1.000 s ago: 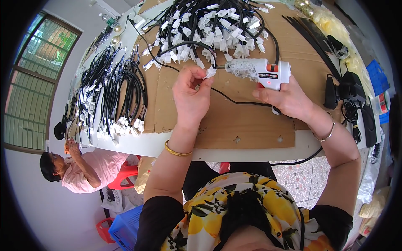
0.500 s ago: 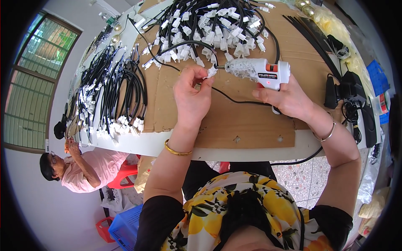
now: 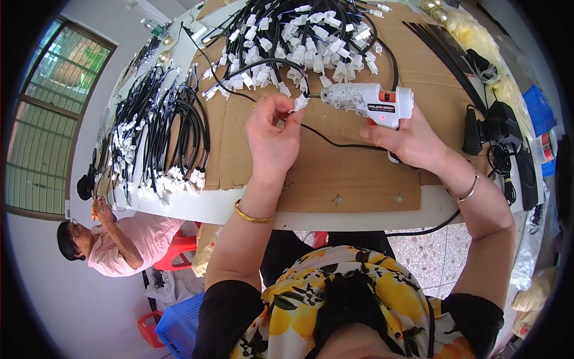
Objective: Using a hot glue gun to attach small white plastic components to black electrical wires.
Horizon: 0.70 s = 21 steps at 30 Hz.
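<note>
My left hand [image 3: 274,134] pinches a small white plug connector [image 3: 299,103] between thumb and fingertips. A black cable [image 3: 263,62] arcs down to that connector from the heap. My right hand [image 3: 412,140] is wrapped round the grip of a white hot glue gun [image 3: 365,100], whose front is smeared with whitish glue. Its nozzle points left and is at the connector; whether they touch I cannot tell. Just beyond my hands lies a big heap of black cables with white connectors [image 3: 311,48].
Brown cardboard [image 3: 353,185] covers the white table [image 3: 251,218]. Bundles of black cables [image 3: 191,125] lie at the left. At the right are black power adapters [image 3: 502,122] and black strips [image 3: 445,63]. A seated person [image 3: 131,242] works at the table's left end, near a blue crate [image 3: 179,323].
My left hand and the connector have shifted very slightly left. The glue gun has hardly moved.
</note>
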Each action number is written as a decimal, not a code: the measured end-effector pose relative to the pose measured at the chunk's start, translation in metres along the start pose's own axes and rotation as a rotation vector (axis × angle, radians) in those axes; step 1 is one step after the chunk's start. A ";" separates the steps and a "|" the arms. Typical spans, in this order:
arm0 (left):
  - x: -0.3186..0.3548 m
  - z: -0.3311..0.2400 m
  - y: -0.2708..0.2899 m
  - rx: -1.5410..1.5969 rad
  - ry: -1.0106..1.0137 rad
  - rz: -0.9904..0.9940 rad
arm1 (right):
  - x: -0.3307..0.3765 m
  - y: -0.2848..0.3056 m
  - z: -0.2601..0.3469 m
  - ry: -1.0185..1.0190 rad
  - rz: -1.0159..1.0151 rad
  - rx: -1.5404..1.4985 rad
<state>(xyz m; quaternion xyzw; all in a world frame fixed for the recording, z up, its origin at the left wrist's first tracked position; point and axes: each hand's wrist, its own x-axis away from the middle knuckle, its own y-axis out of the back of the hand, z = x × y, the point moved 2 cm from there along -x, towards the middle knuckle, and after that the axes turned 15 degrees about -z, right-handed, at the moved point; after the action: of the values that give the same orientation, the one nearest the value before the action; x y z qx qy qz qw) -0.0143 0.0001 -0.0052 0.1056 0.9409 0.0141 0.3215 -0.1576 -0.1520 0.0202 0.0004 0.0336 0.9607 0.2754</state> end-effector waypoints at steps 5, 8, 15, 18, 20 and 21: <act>-0.001 0.001 0.002 0.039 0.092 -0.002 | 0.001 0.001 0.001 0.007 -0.021 -0.045; -0.002 -0.001 0.001 0.119 0.147 -0.002 | -0.001 0.003 -0.003 0.004 -0.020 -0.154; -0.003 0.007 -0.001 0.275 0.364 -0.036 | -0.008 0.008 -0.006 0.060 0.015 -0.142; -0.007 0.006 0.000 0.330 0.434 -0.048 | -0.008 0.010 -0.006 0.096 -0.014 -0.203; -0.014 0.003 0.003 0.416 0.460 -0.080 | -0.008 0.012 -0.003 0.113 -0.038 -0.210; -0.018 -0.002 0.004 0.414 0.455 -0.078 | -0.010 0.013 -0.004 0.116 -0.040 -0.214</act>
<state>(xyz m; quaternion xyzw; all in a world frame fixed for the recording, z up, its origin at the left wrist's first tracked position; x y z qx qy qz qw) -0.0004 0.0004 0.0076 0.1268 0.9750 -0.1668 0.0745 -0.1560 -0.1688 0.0171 -0.0852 -0.0532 0.9516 0.2903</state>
